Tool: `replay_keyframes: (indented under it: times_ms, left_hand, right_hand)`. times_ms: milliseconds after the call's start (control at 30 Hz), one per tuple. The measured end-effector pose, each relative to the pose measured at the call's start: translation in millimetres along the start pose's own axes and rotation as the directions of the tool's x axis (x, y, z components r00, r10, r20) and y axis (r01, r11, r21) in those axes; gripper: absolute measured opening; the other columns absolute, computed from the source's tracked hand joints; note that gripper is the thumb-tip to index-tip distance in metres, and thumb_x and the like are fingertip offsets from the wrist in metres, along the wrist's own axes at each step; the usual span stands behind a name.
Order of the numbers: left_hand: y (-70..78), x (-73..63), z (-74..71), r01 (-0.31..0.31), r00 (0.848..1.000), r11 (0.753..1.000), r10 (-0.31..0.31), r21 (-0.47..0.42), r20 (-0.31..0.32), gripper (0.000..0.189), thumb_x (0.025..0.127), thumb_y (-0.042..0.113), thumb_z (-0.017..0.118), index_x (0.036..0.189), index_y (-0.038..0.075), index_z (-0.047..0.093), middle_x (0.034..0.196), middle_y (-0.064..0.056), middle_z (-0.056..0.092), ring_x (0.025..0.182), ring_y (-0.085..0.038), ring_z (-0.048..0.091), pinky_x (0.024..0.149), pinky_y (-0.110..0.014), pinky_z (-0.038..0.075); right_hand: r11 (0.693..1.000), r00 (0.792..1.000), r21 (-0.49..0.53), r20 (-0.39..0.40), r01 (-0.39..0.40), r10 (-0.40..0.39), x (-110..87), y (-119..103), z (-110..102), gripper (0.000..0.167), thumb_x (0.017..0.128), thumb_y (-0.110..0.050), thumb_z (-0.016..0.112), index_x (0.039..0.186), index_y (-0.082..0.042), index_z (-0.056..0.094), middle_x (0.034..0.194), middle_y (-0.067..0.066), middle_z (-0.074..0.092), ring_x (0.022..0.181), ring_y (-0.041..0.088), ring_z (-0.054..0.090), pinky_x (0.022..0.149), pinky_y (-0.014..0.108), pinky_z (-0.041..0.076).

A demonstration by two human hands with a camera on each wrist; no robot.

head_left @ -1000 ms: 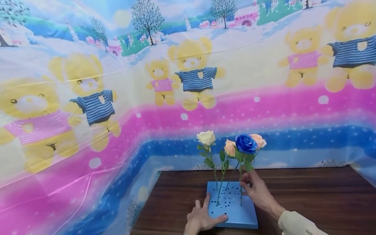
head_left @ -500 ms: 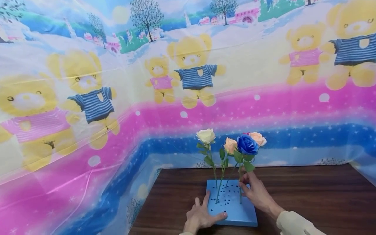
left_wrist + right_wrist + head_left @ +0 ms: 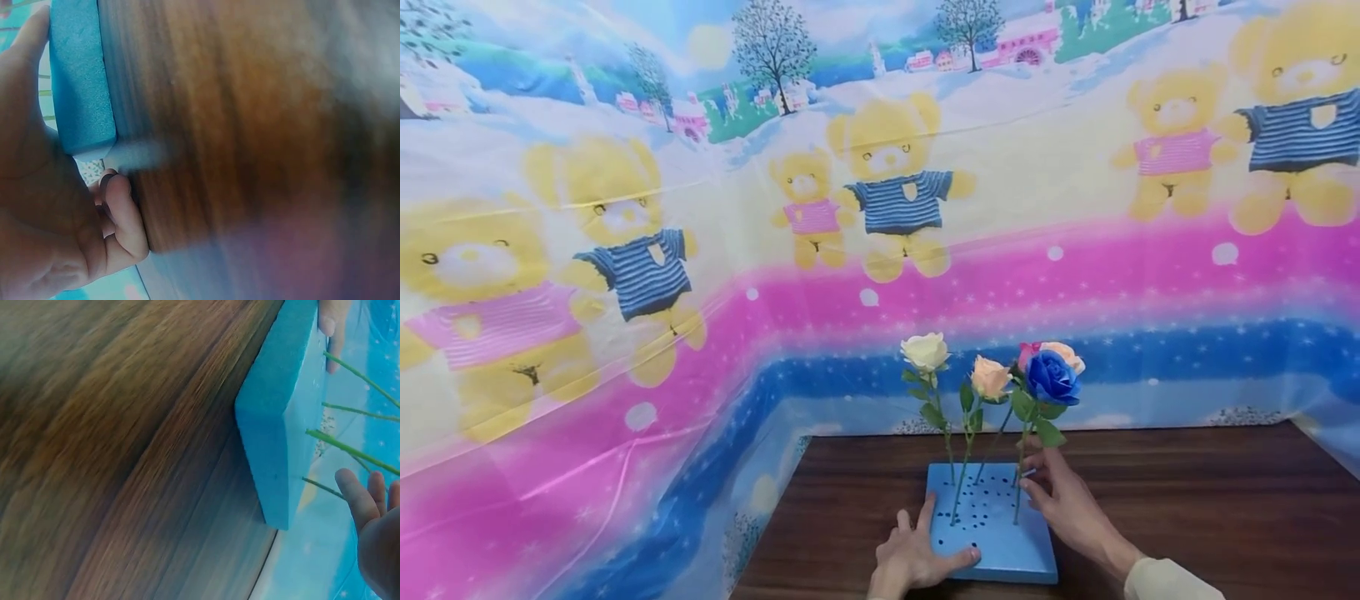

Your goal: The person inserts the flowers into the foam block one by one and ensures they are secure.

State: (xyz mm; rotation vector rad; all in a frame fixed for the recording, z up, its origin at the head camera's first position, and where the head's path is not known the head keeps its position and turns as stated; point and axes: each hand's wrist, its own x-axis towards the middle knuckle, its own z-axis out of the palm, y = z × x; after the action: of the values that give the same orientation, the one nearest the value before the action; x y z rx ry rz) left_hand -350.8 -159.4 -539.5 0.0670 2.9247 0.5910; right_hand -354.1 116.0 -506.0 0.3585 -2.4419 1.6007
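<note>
A blue rose (image 3: 1052,377) stands in a light blue foam block (image 3: 1000,554), leaning slightly right. My right hand (image 3: 1067,496) is beside its stem with fingers loosely extended. In the right wrist view those fingers (image 3: 357,499) are apart, close to the green stems (image 3: 350,450), pinching none. My left hand (image 3: 913,554) rests on the block's left side, thumb on the top face and fingers spread along the edge. A white rose (image 3: 925,352), a peach rose (image 3: 990,377), another peach rose (image 3: 1066,357) and a pink rose (image 3: 1027,357) also rise there, the last two partly hidden.
The block sits on a dark wooden table (image 3: 1187,492), and its top has several dark holes. Behind the table hangs a printed teddy bear cloth (image 3: 1030,292), which also runs along the left.
The blue rose's head has shifted right, uncovering more of the pink rose. My right hand has moved slightly right and its fingers have loosened from the stem. The left hand stays put.
</note>
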Motion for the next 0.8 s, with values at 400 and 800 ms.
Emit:
replay_keyframes:
  times_ms: [400,800]
  left_hand:
    - [-6.6,4.5,-4.4,-0.001,1.000,1.000,0.001,0.003,-0.004,0.121,0.081,0.095,0.070,0.177,0.030,0.034,0.130,-0.021,0.052,0.097,-0.038,0.063,0.073,-0.060,0.050]
    - [-8.8,2.3,-3.3,-0.031,1.000,0.999,0.031,-0.016,0.007,0.121,0.082,0.094,0.070,0.177,0.030,0.033,0.124,-0.020,0.050,0.083,-0.033,0.055,0.067,-0.054,0.043]
  right_hand:
    - [0.997,1.000,-0.070,-0.018,0.014,-0.015,-8.8,13,-21,0.065,0.108,-0.006,0.073,0.160,-0.027,0.040,0.135,0.019,0.069,0.123,0.036,0.073,0.091,0.051,0.065]
    - [0.988,0.998,-0.143,0.020,-0.058,0.061,-35.2,15,-57,0.060,0.101,-0.013,0.085,0.150,-0.012,0.050,0.134,0.020,0.067,0.117,0.034,0.072,0.086,0.047,0.064]
